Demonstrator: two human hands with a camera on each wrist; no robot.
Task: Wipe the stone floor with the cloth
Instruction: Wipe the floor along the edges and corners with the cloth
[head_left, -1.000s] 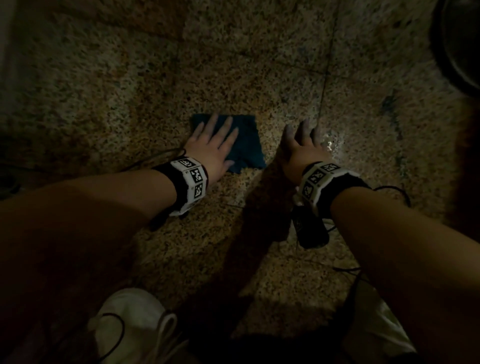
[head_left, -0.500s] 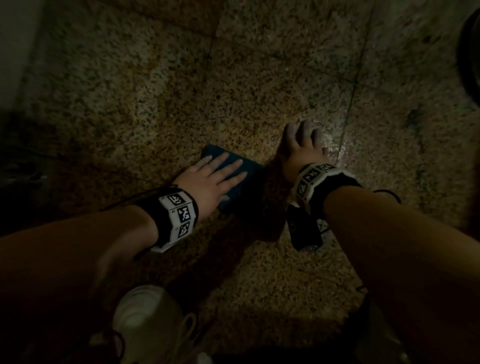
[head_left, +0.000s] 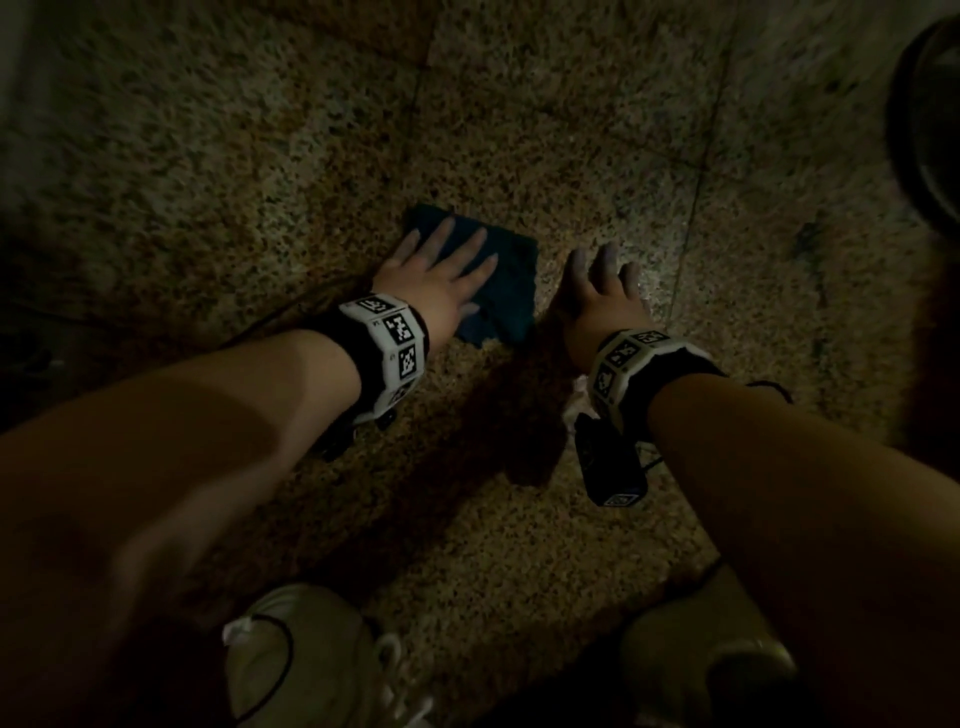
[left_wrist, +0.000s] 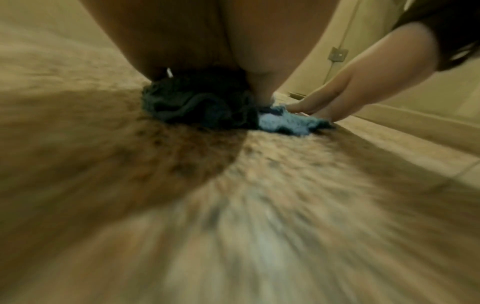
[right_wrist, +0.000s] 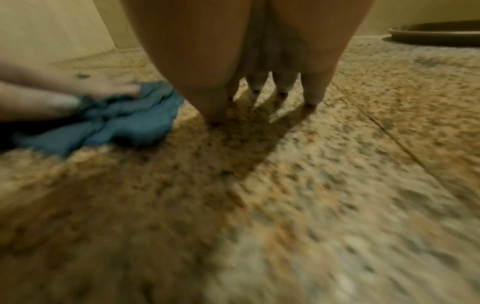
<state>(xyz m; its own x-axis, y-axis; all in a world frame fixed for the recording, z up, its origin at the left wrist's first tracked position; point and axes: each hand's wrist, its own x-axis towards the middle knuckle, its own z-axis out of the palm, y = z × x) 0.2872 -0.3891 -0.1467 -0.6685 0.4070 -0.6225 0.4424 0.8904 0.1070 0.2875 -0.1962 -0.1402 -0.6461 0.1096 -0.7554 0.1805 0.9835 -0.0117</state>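
Rumpled teal cloth (head_left: 501, 280) lies under the flat, spread left hand (head_left: 441, 280); at its 3 o'clock, right hand (head_left: 605, 296) fingers splay on speckled stone floor (head_left: 260, 182)

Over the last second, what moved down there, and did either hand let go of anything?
The left hand slid the blue cloth toward the person and back out across the stone floor, fingers flat on it throughout. Nothing was picked up or released. The right hand stayed planted on bare floor just right of the cloth.
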